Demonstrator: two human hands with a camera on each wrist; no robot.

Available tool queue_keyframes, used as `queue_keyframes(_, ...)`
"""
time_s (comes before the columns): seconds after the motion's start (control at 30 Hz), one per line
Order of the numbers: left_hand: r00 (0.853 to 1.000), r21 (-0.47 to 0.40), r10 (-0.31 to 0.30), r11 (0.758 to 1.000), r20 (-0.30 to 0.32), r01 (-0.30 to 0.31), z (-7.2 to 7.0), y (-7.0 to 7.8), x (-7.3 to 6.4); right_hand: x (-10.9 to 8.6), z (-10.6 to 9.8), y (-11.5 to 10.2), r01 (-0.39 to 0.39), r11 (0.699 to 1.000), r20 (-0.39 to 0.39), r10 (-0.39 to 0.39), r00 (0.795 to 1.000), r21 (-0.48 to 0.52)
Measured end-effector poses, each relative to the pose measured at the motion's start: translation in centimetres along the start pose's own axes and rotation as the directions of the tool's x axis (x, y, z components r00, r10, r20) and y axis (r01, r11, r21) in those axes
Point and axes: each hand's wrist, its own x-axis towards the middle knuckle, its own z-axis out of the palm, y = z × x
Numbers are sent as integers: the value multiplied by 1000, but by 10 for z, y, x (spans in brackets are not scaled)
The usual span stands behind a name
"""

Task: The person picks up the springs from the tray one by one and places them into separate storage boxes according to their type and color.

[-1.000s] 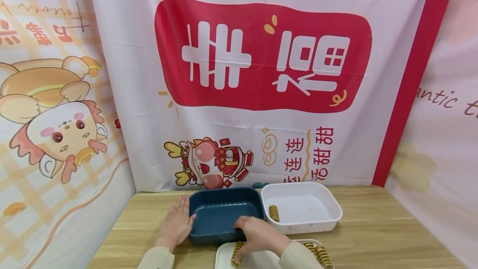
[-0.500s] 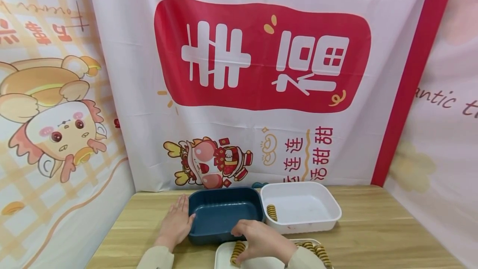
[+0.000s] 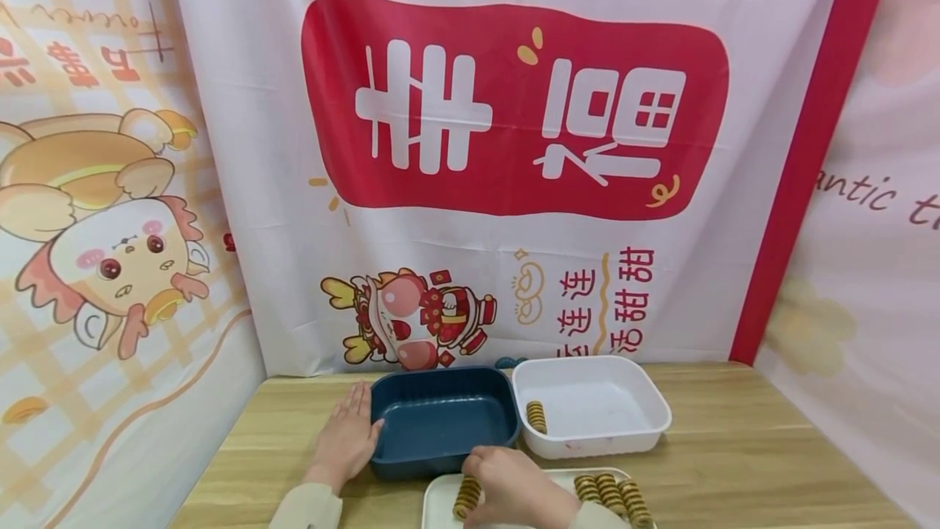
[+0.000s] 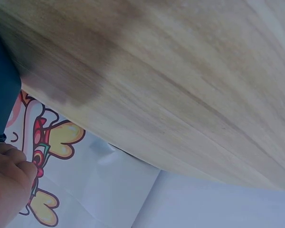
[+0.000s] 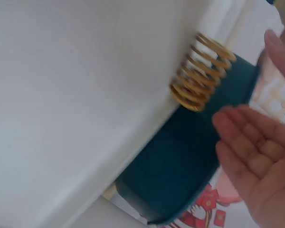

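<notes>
My left hand [image 3: 345,437] rests with straight fingers against the left wall of a dark blue bin [image 3: 444,465]. In the left wrist view, part of this hand [image 4: 9,175] shows at the lower left below the bin's side. My right hand [image 3: 514,486] is over a white tray [image 3: 435,504] at the front, just right of a gold coil spring [image 3: 467,498]. In the right wrist view its fingers [image 5: 242,142] are loosely extended and stand apart from that coil spring [image 5: 203,73], which lies near the tray's edge.
Several more coil springs [image 3: 609,492] lie at the tray's right end. A white bin [image 3: 595,446], right of the blue one, has one coil spring [image 3: 537,416] in its left corner. Printed cloth [image 3: 514,235] hangs behind the wooden table [image 3: 734,447].
My right hand has drawn down slightly toward the tray, and more of the coil springs at the tray's right end now show. My left hand has stayed at the blue bin.
</notes>
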Motion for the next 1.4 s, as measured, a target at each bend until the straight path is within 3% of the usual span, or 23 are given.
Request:
queue_keyframes(0.2, 1000, -1, -5, 1000, 2, 5, -1, 0, 1, 2, 16, -2, -118, 992, -17, 117, 993, -44)
queue_keyframes(0.4, 1000, 4, -4, 1000, 5, 4, 0, 0, 2, 5, 23, -5, -131, 990, -29, 129, 991, -60)
queue_keyframes(0.7, 1000, 1, -5, 1000, 1, 5, -3, 2, 0, 9, 23, -4, -94, 996, 62, 95, 994, -10)
queue_keyframes(0.9, 1000, -5, -1, 1000, -8, 1, -2, 2, 2, 12, 22, -4, -42, 999, 109, 46, 993, -35)
queue_keyframes(1.1, 1000, 6, -4, 1000, 4, 4, -1, 1, 2, 17, 21, -5, 68, 994, 108, -59, 992, -86)
queue_keyframes(1.4, 1000, 3, -14, 1000, 6, 14, -2, 3, 0, 22, 25, -7, 96, 988, 108, -83, 991, -124)
